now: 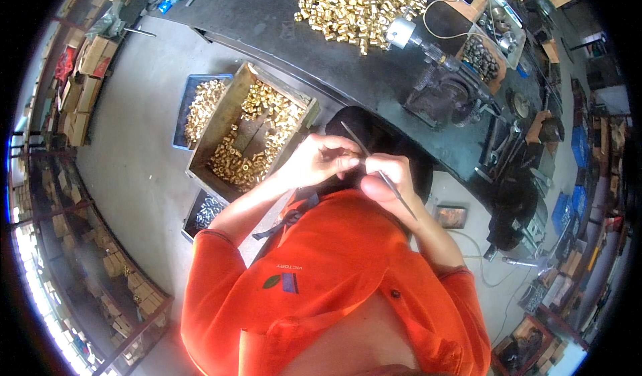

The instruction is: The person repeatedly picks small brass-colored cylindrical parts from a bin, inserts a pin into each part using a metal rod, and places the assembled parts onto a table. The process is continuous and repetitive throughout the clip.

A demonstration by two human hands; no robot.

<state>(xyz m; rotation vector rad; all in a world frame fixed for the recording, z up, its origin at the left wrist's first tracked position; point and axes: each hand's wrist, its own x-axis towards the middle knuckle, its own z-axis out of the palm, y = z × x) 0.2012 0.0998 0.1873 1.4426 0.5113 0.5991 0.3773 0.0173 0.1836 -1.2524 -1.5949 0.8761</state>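
Note:
My right hand (386,177) is closed around a slim, tapered file (355,138), which slants from upper left to lower right across my lap. Next to it, my left hand (321,162) pinches a small piece (358,157) between thumb and fingers. Most of that piece is covered by my fingertips, so its kind is unclear. The two hands almost touch, and the file passes right by the left fingertips. Left of my hands stands a worn wooden crate (215,125) with many small brass fittings (231,162) in it.
A dark workbench (267,25) runs across the front, bearing a heap of brass fittings (354,8) and a machine with a chuck (441,88). A blue bin (180,118) and a bin of grey metal parts (208,212) flank the crate. Loaded shelves (73,209) line the left.

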